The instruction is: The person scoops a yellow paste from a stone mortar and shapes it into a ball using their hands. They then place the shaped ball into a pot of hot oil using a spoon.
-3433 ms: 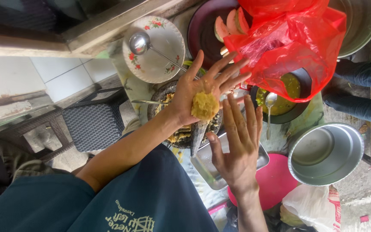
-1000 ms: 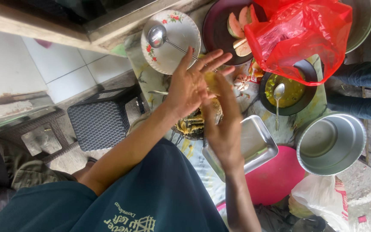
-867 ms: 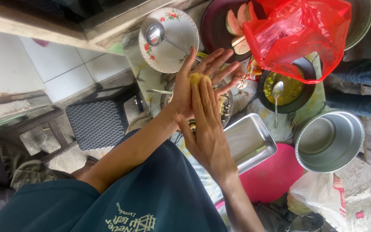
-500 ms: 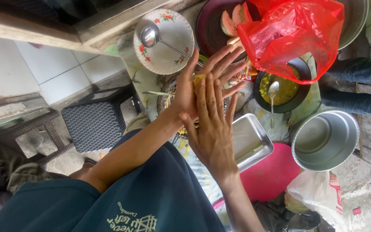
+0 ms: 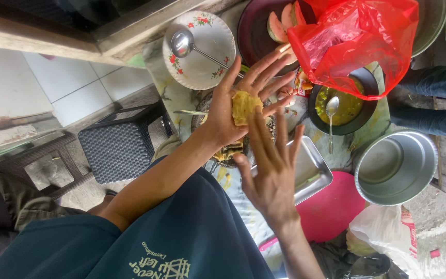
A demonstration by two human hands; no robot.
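Observation:
My left hand [image 5: 236, 111] is held palm up with its fingers spread, and a flattened yellow dough patty [image 5: 244, 106] rests on the palm. My right hand [image 5: 273, 173] hovers palm down just below it, fingers apart, with the fingertips at the patty's lower edge. Both hands are above a dark bowl of food [image 5: 223, 155], which they mostly hide.
Around the hands are a white floral plate with a ladle [image 5: 200, 49], a dark plate of watermelon slices [image 5: 264, 31], a red plastic bag [image 5: 357, 41], a black bowl of yellow liquid with a spoon [image 5: 343, 106], a steel pot [image 5: 396, 165], a metal tray [image 5: 313, 173] and a black woven stool [image 5: 120, 150].
My right hand, pressed flat over the left palm half a second ago, has slid back toward me and uncovered the patty. The left hand stays roughly in place.

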